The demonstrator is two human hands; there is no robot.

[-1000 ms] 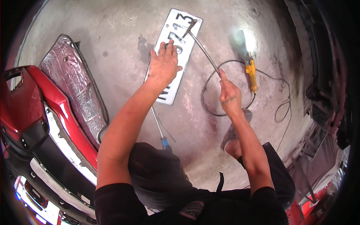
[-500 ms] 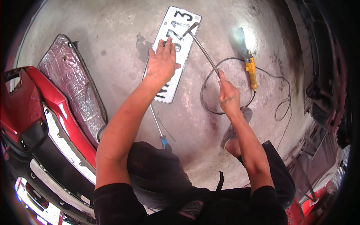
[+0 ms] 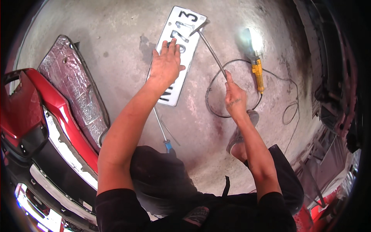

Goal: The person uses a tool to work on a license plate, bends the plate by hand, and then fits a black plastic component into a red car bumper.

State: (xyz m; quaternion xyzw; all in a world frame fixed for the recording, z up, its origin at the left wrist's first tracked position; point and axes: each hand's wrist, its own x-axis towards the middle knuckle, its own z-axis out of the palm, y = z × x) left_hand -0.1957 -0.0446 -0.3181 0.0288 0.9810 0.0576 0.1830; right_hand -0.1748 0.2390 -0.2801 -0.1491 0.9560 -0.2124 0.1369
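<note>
Left hand [image 3: 166, 69] spread on one number plate [image 3: 186, 58], right hand [image 3: 235, 96] gripping one metal tool [image 3: 211, 52]

The left arm [image 3: 127, 131] rises from the lower left of the frame, slightly bent at the elbow, and ends above centre in the left hand [image 3: 166, 66], palm down, its fingers extended toward the top edge and its thumb projecting rightward. The right arm [image 3: 259, 154] slants up and leftward from the lower right; right of centre, the right hand [image 3: 235, 96] is closed in a grip, one finger extended toward the upper left, dark marking near the wrist.
</note>
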